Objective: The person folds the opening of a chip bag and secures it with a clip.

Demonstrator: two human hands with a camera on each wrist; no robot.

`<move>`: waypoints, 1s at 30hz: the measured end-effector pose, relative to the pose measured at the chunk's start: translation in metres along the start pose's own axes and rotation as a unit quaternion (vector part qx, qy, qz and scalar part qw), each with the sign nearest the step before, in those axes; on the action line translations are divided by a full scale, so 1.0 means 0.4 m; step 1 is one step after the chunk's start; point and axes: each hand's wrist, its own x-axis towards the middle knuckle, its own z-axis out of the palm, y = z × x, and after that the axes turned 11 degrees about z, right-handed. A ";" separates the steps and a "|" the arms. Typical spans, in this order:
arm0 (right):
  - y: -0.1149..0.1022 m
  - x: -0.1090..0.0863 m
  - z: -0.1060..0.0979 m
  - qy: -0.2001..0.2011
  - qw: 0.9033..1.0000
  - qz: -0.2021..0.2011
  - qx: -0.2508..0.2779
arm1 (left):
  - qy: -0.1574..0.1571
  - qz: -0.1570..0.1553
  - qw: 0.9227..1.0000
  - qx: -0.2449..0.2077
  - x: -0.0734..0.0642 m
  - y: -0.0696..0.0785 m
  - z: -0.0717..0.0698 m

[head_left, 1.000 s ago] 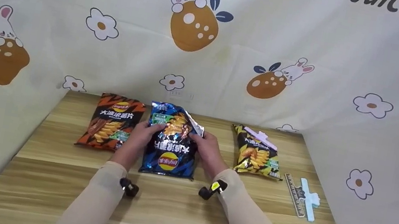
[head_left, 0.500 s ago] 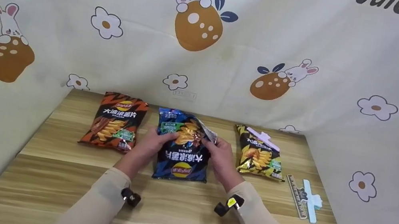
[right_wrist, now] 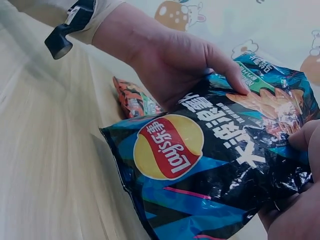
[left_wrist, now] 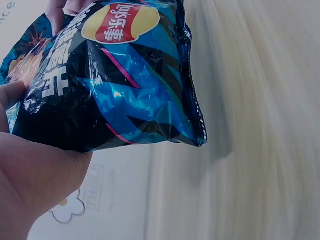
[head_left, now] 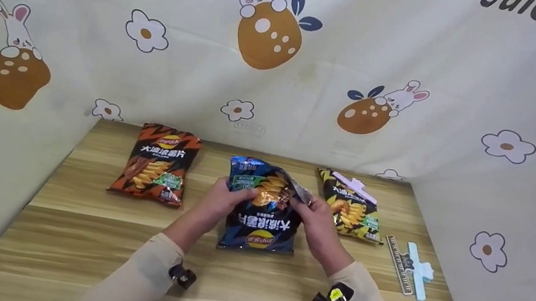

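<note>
Away from the orange bag (head_left: 156,167), the blue bag (head_left: 263,220) has shifted rightward.
By clock face on the desk (head_left: 67,242), the orange bag lies at ten; at twelve, the left hand (head_left: 220,202) grips the blue bag's left side and the right hand (head_left: 319,227) its right, beside the silvery edge (head_left: 300,191); the yellow bag (head_left: 350,216) lies at two, the clear clip (head_left: 399,265) and pale-blue clip (head_left: 418,271) at three. Probably the blue bag is being handled nearer the clips, not yet set down.

Soft light falls evenly around my left hand (head_left: 223,198) and right hand (head_left: 319,225). Small white glares sit on the blue bag (head_left: 263,218) between them, and near it the table (head_left: 243,299) has soft shadow. Left wrist view is dimmer, bluish, the table blurred.
</note>
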 end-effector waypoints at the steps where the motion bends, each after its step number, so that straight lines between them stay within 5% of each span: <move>1: -0.004 -0.007 -0.006 0.002 1.000 -0.005 -0.003 | -0.006 0.004 1.000 0.001 -0.001 0.003 0.007; 13: -0.017 -0.070 -0.068 -0.018 0.999 -0.035 -0.025 | -0.063 0.038 0.997 0.022 -0.030 0.022 0.054; 30: 0.003 -0.104 -0.093 -0.035 0.999 -0.004 -0.024 | -0.066 -0.013 0.997 0.039 -0.071 0.024 0.078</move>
